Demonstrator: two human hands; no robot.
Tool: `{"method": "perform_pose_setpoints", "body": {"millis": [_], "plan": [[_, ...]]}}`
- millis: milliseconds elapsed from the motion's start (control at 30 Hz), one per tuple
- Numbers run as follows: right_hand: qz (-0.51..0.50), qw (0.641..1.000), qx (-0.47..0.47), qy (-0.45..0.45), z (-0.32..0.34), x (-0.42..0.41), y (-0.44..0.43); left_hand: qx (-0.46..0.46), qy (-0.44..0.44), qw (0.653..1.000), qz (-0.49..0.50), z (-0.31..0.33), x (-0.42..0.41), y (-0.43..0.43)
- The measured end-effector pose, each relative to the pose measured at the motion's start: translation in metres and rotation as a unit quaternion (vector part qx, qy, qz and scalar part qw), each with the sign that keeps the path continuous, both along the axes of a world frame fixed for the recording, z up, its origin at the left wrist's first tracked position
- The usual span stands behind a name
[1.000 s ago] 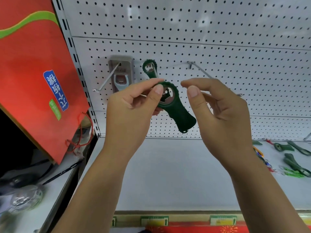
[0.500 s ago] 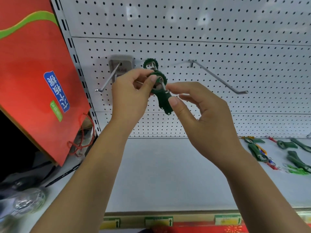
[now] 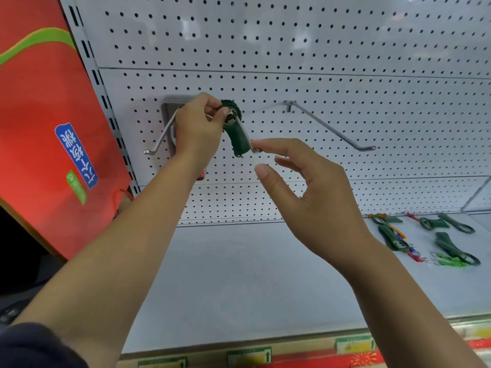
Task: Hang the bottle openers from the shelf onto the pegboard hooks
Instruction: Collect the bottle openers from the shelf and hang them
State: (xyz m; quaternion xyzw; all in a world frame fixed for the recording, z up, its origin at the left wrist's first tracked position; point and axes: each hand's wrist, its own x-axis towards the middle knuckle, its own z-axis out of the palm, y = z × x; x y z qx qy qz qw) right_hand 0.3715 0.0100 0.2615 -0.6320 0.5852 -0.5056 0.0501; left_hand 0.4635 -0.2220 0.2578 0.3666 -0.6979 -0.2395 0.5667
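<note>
Bottle opener (image 3: pixel 240 140) is on the hook (image 3: pixel 252 148), its ring head pinched by the left hand (image 3: pixel 198 128). Right hand (image 3: pixel 308 187) is open and holds nothing, forefinger at the hook tip. Hanging looks nearly done; next, release and fetch the other openers (image 3: pixel 392 239) on the shelf (image 3: pixel 239 274), right of that hand.
</note>
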Motion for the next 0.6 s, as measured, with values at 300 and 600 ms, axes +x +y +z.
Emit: {"method": "perform_pose_setpoints", "body": {"millis": [300, 600], "plan": [[-0.012, 1.000, 0.001, 0.015, -0.001, 0.002, 0.003, -0.012, -0.074, 0.996, 0.055, 0.003, -0.015, -0.035], [-0.008, 1.000, 0.010, 0.021, -0.002, 0.001, 0.005, -0.032, -0.165, 0.978, 0.126, 0.010, -0.017, -0.036]]}}
